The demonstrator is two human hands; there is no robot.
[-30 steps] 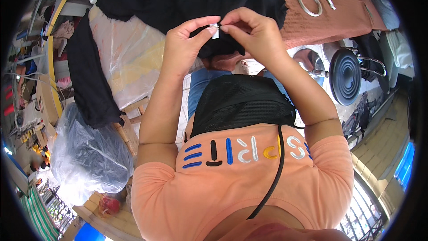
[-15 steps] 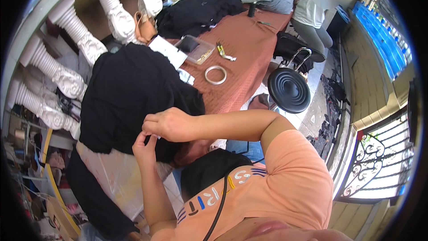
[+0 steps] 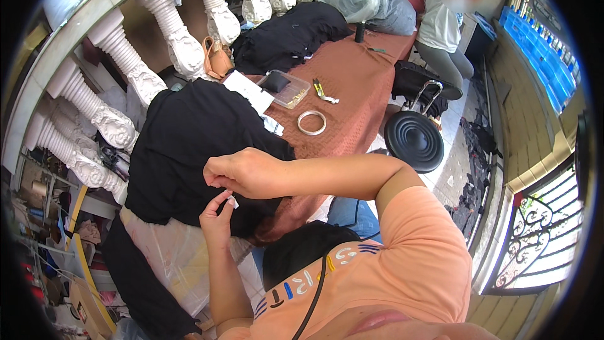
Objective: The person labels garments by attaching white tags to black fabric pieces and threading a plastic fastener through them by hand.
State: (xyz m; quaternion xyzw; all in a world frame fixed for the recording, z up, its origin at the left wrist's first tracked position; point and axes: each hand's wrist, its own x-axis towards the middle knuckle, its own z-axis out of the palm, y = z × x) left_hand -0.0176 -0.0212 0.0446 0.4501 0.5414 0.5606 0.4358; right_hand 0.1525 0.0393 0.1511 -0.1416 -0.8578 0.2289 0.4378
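Note:
My left hand [image 3: 217, 218] pinches a small white scrap [image 3: 233, 202] between thumb and forefinger. Just above it is my right hand [image 3: 244, 173], its fingers pressed together at the tips; whatever they hold is too small to make out. Both hands are over the near edge of a heap of black cloth [image 3: 198, 141] spread on the table. Past the cloth lie a white sheet of paper [image 3: 248, 92], a clear plastic box [image 3: 296, 93] holding a black pad and small gold-coloured pieces, a pale ring [image 3: 311, 123], and yellow-and-black thread snips [image 3: 318, 88].
A brown textured cloth [image 3: 352, 69] covers the table. More black fabric [image 3: 289, 34] and stuffed plastic bags [image 3: 365, 1] lie at its far end. A round black stool [image 3: 414, 141] stands at right, with a seated person [image 3: 440, 31] beyond. White balusters [image 3: 176, 38] line the left.
My hands have drawn slightly apart, the right one above the left, and the white scrap shows more clearly. The whole view has shifted a little.

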